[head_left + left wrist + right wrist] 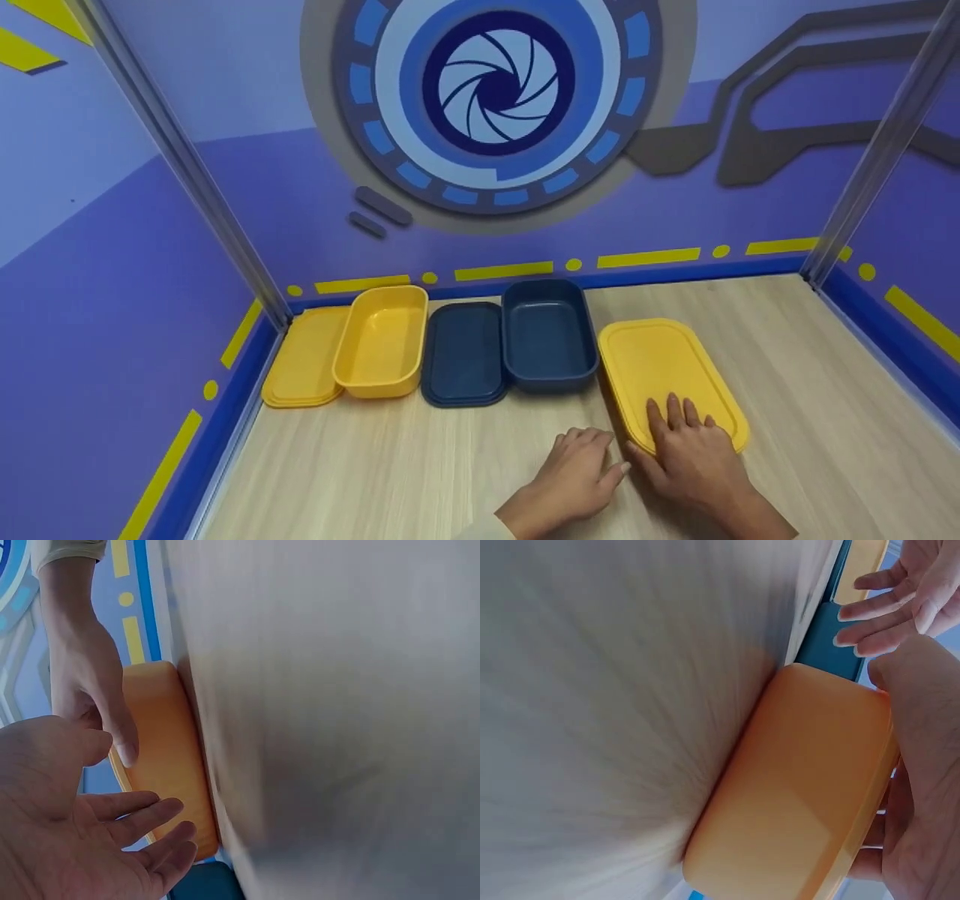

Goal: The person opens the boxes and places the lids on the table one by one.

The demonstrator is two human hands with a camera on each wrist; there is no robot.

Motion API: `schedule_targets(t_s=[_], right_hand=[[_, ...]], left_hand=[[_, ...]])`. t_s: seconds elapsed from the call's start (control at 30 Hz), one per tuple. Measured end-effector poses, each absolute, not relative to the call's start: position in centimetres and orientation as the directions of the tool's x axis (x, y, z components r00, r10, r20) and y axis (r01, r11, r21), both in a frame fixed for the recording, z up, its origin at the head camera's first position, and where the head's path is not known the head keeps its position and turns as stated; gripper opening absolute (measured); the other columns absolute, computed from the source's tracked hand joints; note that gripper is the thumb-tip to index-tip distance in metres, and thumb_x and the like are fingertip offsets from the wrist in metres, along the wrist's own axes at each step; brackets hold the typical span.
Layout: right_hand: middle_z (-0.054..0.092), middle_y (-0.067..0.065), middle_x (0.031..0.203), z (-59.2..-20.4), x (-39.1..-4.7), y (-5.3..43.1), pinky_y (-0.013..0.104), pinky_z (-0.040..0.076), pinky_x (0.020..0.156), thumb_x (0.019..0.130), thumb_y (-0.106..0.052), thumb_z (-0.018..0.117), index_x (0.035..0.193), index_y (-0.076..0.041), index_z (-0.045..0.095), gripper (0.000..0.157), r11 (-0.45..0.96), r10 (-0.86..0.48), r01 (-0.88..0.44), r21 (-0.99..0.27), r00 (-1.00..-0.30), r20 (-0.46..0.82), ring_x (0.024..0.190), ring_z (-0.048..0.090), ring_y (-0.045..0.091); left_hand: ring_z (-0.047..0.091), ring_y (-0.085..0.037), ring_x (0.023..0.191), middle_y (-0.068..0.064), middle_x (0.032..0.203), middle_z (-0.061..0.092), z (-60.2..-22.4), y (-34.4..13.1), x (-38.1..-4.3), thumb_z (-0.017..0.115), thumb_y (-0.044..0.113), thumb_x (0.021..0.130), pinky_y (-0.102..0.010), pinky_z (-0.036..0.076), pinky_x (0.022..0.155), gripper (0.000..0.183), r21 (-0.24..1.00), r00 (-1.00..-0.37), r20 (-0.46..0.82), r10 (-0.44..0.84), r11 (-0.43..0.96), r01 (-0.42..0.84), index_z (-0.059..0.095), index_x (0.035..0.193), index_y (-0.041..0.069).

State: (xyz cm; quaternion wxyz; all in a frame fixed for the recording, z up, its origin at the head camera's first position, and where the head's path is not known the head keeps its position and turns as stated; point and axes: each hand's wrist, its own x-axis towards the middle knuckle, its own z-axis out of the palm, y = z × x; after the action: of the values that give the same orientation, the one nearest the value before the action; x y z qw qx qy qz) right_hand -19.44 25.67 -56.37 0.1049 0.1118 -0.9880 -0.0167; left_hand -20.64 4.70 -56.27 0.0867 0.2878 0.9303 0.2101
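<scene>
A yellow lidded food container (652, 352) stands on the right of the wooden tabletop, its lid on top. My right hand (697, 457) lies over the lid's near end with fingers extended and the thumb at the near left corner. In the right wrist view the container's yellow side (787, 780) shows, with the fingertips partly hidden behind the wrist. Just left of the container, my left hand (566, 476) hovers with loosely bent fingers and holds nothing. From the left wrist, its palm (82, 840) appears in front of the container's side (169, 742), and whether they touch is unclear.
Along the back wall stand an open dark blue container (547, 337) and an open yellow container (382, 337). A dark blue lid (465, 356) lies between them, and a yellow lid (307, 360) lies at the far left. Printed panels (480, 247) enclose the table's back and sides.
</scene>
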Motion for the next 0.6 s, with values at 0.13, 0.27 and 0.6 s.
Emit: schedule_targets(t_s=[0.13,0.27,0.6], right_hand=[[0.068,0.033,0.135,-56.3,-19.5,25.9,0.065,0.061,0.087,0.095,-0.061,0.07,0.138,0.0,0.068,0.074,0.973,-0.232,-0.221,0.073,-0.942,0.242,0.12,0.069,0.049],[0.07,0.032,0.134,-56.2,-19.6,26.0,0.064,0.062,0.085,0.093,-0.061,0.072,0.137,-0.001,0.069,0.074,0.97,-0.243,-0.227,0.089,-0.938,0.246,0.119,0.071,0.048],[0.073,0.031,0.129,-56.5,-19.7,26.4,0.061,0.063,0.081,0.093,-0.058,0.074,0.133,-0.001,0.072,0.069,0.959,-0.282,-0.265,0.097,-0.913,0.296,0.115,0.073,0.047]], left_hand=[[0.058,-0.01,0.128,0.008,0.144,0.065,-56.4,5.9,-20.9,0.049,0.05,0.112,-0.032,0.048,0.107,0.049,0.441,-0.814,-0.056,0.579,0.745,0.5,0.059,0.149,0.021],[0.058,-0.01,0.13,0.008,0.145,0.064,-56.6,6.4,-21.2,0.047,0.049,0.112,-0.031,0.048,0.11,0.049,0.458,-0.812,-0.066,0.58,0.74,0.492,0.055,0.152,0.021],[0.035,-0.015,0.162,-0.005,0.175,0.035,-57.6,6.5,-22.9,0.051,0.041,0.109,-0.033,0.032,0.131,0.071,0.791,-0.781,-0.157,0.605,0.55,0.268,0.029,0.169,0.009]])
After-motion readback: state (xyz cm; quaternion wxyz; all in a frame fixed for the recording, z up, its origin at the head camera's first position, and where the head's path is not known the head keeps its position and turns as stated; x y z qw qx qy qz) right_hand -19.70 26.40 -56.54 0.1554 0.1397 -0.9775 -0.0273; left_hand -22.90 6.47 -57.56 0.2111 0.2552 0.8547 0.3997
